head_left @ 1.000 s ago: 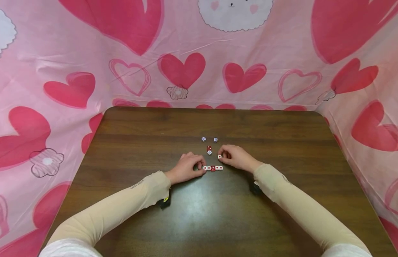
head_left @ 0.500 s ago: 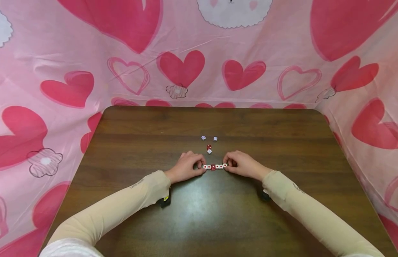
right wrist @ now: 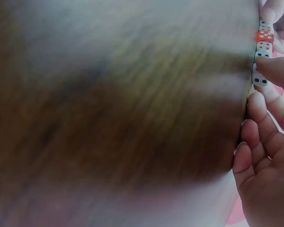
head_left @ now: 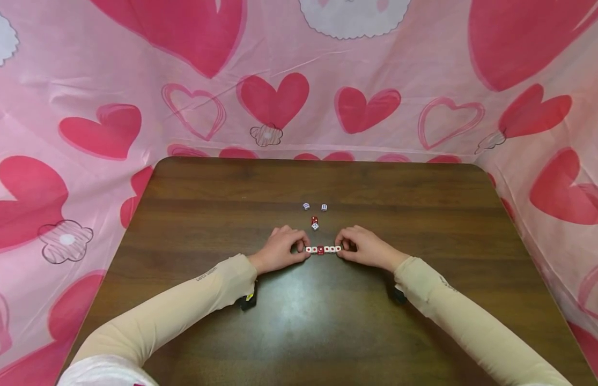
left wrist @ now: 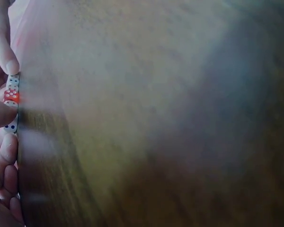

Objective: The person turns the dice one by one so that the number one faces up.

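Note:
Several small dice form a straight row on the table, white ones with a red die [head_left: 320, 250] among them. My left hand [head_left: 281, 250] has its thumb and index finger curled round the white die [head_left: 308, 249] at the row's left end. At the other end, my right hand [head_left: 366, 249] pinches the last white die [head_left: 339, 249] between thumb and forefinger. The right wrist view shows that end die [right wrist: 260, 80] with blue pips, partly covered by the thumb. The left wrist view catches the red die [left wrist: 11, 96] between white ones, fingers at both sides.
Behind the row, another red die [head_left: 314, 220] sits against a white die [head_left: 315, 227]. Two more white dice, one at left [head_left: 305, 206] and one at right [head_left: 324, 207], lie farther back. A pink heart-print cloth [head_left: 197, 48] surrounds the brown wooden table [head_left: 221, 187].
My right hand has brought a white die right and toward me, from behind the row to its right end, lengthening the row. The left hand has stayed at the left end.

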The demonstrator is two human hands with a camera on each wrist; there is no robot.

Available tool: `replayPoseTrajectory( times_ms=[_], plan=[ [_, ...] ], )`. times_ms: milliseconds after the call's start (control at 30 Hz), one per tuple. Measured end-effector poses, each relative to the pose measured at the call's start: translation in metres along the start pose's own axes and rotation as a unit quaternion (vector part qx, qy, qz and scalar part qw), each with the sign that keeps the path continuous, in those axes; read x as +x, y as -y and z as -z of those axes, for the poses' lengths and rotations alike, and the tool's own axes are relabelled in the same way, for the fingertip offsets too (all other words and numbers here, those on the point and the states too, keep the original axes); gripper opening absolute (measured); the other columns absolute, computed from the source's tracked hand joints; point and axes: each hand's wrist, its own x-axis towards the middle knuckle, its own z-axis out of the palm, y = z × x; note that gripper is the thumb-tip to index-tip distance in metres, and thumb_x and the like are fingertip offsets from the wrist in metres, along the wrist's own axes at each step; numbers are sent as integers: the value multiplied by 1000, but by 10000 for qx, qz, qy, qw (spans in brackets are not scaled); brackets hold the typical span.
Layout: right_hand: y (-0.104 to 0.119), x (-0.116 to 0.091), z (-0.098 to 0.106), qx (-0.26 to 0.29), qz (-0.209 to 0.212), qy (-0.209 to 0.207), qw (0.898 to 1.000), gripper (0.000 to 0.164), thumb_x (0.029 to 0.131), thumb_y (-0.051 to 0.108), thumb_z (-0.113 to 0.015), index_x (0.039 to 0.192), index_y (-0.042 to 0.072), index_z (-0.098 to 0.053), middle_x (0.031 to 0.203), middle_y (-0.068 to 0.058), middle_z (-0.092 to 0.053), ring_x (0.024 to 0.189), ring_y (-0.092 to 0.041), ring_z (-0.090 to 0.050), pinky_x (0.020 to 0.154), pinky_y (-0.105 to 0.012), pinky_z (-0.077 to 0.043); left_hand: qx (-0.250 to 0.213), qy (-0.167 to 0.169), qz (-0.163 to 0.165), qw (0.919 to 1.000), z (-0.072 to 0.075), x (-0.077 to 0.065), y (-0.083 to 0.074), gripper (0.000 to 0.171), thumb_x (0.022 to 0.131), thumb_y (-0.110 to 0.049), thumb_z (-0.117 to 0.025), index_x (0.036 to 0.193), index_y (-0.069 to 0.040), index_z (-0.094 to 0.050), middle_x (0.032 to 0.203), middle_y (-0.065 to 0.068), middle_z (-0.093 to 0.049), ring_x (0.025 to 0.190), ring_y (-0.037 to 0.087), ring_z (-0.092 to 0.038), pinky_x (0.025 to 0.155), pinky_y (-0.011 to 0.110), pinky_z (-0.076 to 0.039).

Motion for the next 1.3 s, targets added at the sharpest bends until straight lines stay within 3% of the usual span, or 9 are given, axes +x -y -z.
replayPoseTrajectory(
  times_ms=[533,667,767,933,1133,1300],
  plan=[
    [1,-2,-3,-87,-75,-123,9999,16,89,15,-81,95,15,-65,77,9,-54,77,-10,-45,71,-30,-39,115,-94,-16,9999,1,0,-4,17,90,-23,-81,97,-18,-66,80,-11,-62,83,11,-46,88,42,-36],
    [0,-2,-4,-94,-90,-118,9998,17,89,15,-81,95,16,-65,78,9,-53,76,-10,-45,71,-30,-39,-173,121,187,9996,3,0,-4,23,91,-30,-82,103,-18,-67,84,-13,-63,84,11,-46,91,41,-35],
    [0,-3,-4,-101,-105,-115,9998,17,90,16,-81,96,16,-65,79,9,-53,77,-9,-45,72,-29,-40,-675,136,502,9964,8,2,-4,21,95,-33,-78,104,-16,-69,85,-12,-66,83,10,-51,88,35,-40],
    [1,-3,-4,-125,-90,-130,9998,17,90,17,-81,97,15,-66,80,10,-53,78,-9,-46,73,-29,-40,-999,-449,757,9911,16,15,3,10,102,-21,-68,100,-11,-71,84,-3,-68,77,10,-60,75,30,-50],
    [1,-4,-4,-115,-91,-193,9997,17,90,16,-81,97,16,-65,80,10,-53,79,-10,-46,73,-29,-40,-922,-1073,1258,9819,27,42,16,8,100,-15,-69,103,-8,-71,90,4,-69,83,17,-61,79,34,-51],
    [-1,-4,-6,-106,-108,-201,9997,17,90,17,-81,97,17,-65,80,11,-52,79,-10,-46,74,-30,-40,-769,-1233,1796,9729,28,61,24,16,101,-23,-69,108,-8,-70,98,6,-70,91,22,-64,85,40,-52]
  ],
)
